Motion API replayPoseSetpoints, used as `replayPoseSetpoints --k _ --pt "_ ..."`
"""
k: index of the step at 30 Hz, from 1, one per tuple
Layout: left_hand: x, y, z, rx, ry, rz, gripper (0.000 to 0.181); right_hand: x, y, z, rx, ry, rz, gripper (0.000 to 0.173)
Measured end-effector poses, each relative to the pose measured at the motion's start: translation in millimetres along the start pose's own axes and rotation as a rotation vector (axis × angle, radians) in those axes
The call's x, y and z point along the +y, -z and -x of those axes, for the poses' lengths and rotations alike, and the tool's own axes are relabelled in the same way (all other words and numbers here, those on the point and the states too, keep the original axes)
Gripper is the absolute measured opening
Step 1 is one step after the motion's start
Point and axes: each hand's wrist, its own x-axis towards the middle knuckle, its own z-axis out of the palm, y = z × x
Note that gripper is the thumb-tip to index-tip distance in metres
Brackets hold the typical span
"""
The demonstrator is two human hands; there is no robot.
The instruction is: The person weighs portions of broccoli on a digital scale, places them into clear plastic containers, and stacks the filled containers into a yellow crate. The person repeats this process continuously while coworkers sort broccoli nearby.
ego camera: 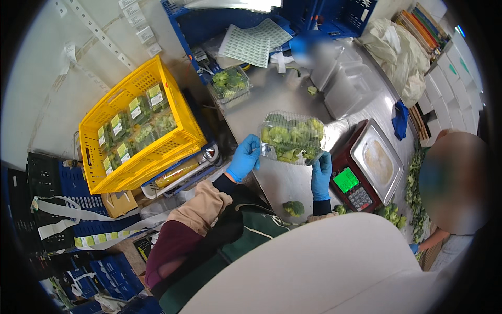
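Observation:
Both of my hands wear blue gloves and hold a clear plastic clamshell of broccoli florets point(292, 137) above the steel table point(270, 176). My left hand point(245, 157) grips its left edge, and my right hand point(322, 176) grips its lower right corner. Right of the box, a digital scale point(362, 168) with a green display has a bare metal pan. A broccoli floret point(293, 209) lies on the table near my body, and more broccoli point(392, 216) lies beside the scale. Another filled clamshell point(230, 82) rests at the table's far left edge.
A yellow crate point(145, 157) at the left holds several labelled broccoli boxes. Empty clear trays point(349, 92) and sheets of labels point(255, 41) are at the back. Two co-workers are nearby, one beyond the table and one at the right, near cut greens point(415, 196).

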Motion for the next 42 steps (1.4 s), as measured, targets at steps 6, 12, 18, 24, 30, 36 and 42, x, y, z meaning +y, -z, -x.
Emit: replayPoseSetpoints --k 6,12,18,24,30,36,42 --pt "-75.3 22.3 -44.8 0.061 0.586 -0.142 0.022 110.9 36.5 -42.9 0.054 -0.590 0.201 0.009" --pt "-15.6 68.3 -22.6 0.266 0.303 -0.236 0.025 128.0 -57.1 -120.4 -0.012 -0.574 0.166 0.008" --pt "90.3 40.1 -51.1 0.276 -0.349 -0.356 0.032 135.0 -130.5 -150.3 -0.193 -0.636 -0.070 0.058" --pt "130.6 -172.3 -195.9 -0.328 -1.059 -0.696 0.024 44.6 -37.3 -25.4 -0.042 -0.532 0.148 0.061" --pt "25.5 -294.5 -347.8 -0.418 -0.901 -1.513 0.054 13.6 31.1 105.7 0.369 -0.492 0.018 0.038" --pt "-13.2 -332.7 -336.7 -0.261 -0.926 -1.530 0.063 19.9 68.7 246.5 0.813 -0.401 -0.113 0.031" --pt "18.5 -300.2 -403.1 -0.420 -0.777 -1.555 0.063 -9.0 72.5 254.1 0.761 -0.360 -0.061 0.031"
